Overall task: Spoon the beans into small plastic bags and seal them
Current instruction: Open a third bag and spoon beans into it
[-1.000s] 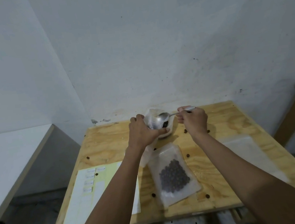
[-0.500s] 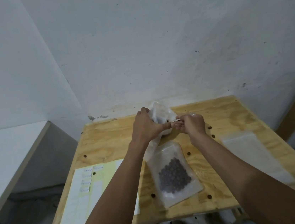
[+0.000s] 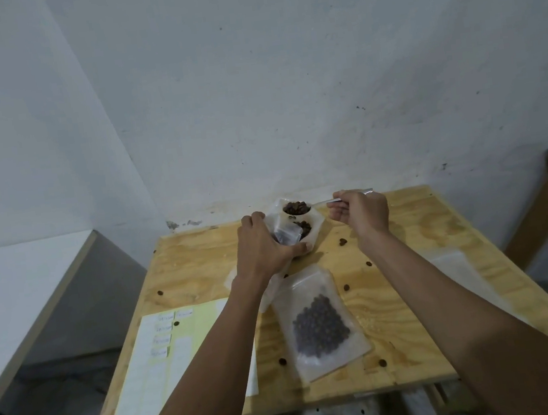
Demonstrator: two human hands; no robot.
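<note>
My left hand (image 3: 265, 246) grips a small clear plastic bag (image 3: 288, 235), its mouth held open and upright at the far middle of the plywood table (image 3: 197, 272). My right hand (image 3: 363, 212) pinches the handle of a metal spoon (image 3: 297, 208), whose bowl is heaped with dark beans and hovers just above the bag's mouth. Behind the bag a white bowl (image 3: 311, 230) holds more beans. A filled frosted bag of beans (image 3: 319, 322) lies flat near the table's front.
A yellow-and-white label sheet (image 3: 170, 358) lies at the front left. An empty clear bag (image 3: 452, 264) lies at the right. Several loose beans (image 3: 342, 242) are scattered over the table. A white ledge stands at the left, another wooden table at the right.
The spoon was inside the bag half a second ago; now it is out, loaded with beans, and raised above the bag's mouth. My left hand has kept its hold on the bag.
</note>
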